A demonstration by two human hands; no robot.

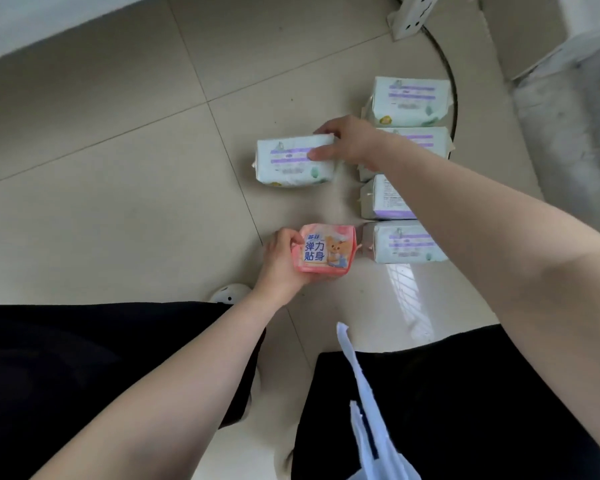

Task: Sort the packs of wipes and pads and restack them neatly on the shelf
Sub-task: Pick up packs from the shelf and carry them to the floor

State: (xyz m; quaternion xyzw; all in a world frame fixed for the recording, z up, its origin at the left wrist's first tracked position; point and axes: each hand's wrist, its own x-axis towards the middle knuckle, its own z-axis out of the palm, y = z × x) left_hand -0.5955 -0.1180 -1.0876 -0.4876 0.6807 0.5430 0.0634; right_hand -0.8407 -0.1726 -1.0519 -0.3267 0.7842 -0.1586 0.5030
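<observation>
Home-like room: beige tiled floor (118,188), white perforated shelf post (413,15)

Single view only — head-worn, wide-angle, looking steeply down over the knees at the tiled floor (118,188) from close range; edges bend and blur, so the far margin is probably unreliable.

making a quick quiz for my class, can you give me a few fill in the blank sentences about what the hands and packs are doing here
1. The left hand holds a small ____ pack printed with a cartoon bear.
2. The right hand grips the white pack that lies to the ____ of the column of white packs.
3. That column on the floor holds ____ white packs.

Missing words: pink; left; four
</observation>
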